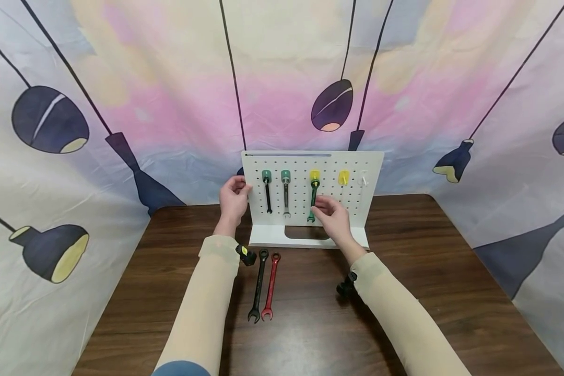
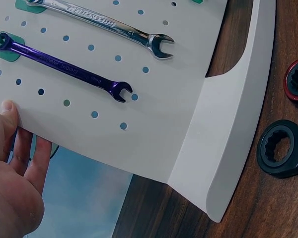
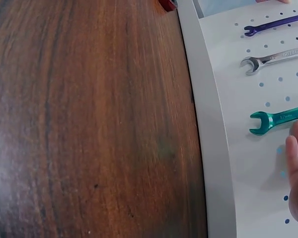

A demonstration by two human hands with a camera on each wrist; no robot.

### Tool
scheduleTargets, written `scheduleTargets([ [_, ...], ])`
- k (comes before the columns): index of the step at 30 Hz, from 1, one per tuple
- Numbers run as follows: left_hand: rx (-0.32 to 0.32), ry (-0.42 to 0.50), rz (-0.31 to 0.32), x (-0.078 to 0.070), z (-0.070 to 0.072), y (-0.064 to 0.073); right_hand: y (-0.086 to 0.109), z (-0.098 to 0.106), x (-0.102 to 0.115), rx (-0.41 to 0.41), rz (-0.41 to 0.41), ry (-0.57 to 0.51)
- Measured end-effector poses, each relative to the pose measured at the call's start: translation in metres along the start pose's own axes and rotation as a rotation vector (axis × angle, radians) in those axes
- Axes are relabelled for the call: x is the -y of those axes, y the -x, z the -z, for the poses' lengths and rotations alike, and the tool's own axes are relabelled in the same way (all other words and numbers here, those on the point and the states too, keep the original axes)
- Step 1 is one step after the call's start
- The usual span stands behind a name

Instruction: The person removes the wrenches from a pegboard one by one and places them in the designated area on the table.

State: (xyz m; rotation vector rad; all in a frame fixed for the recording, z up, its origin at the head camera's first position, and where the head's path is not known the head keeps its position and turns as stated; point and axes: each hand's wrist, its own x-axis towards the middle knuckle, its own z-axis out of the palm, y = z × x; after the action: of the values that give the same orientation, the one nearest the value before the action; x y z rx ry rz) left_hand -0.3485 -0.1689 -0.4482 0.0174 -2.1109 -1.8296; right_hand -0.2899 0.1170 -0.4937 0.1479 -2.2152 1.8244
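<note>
Head view showed the right hand (image 1: 335, 218), half curled, at the green wrench (image 1: 313, 195) by a yellow hook (image 1: 314, 174); hanging it seemed the job, letting go next. Left wrist view had the left hand (image 2: 15, 186) pinching the white board (image 2: 164, 126). Right wrist view cut off that wrench's top, so I couldn't tell if it was gripped

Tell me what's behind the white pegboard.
Patterned cloth hangs behind the white pegboard, visible above and beside it. The left hand grips one side edge, fingers reaching behind. Whatever else is directly behind the panel is covered.
</note>
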Motion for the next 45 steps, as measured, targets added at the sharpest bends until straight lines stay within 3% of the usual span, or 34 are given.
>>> scheduleTargets([
  [13, 0.009, 0.014, -0.002, 0.001, 0.0, -0.001, 0.0, -0.004, -0.004, -0.024, -0.025, 0.066],
  [22, 0.004, 0.017, -0.004, 0.002, 0.005, 0.0, 0.001, -0.007, -0.006, -0.001, -0.051, 0.027],
  [45, 0.007, 0.018, 0.006, 0.0, 0.001, -0.001, 0.008, 0.004, -0.001, 0.033, -0.075, 0.005],
])
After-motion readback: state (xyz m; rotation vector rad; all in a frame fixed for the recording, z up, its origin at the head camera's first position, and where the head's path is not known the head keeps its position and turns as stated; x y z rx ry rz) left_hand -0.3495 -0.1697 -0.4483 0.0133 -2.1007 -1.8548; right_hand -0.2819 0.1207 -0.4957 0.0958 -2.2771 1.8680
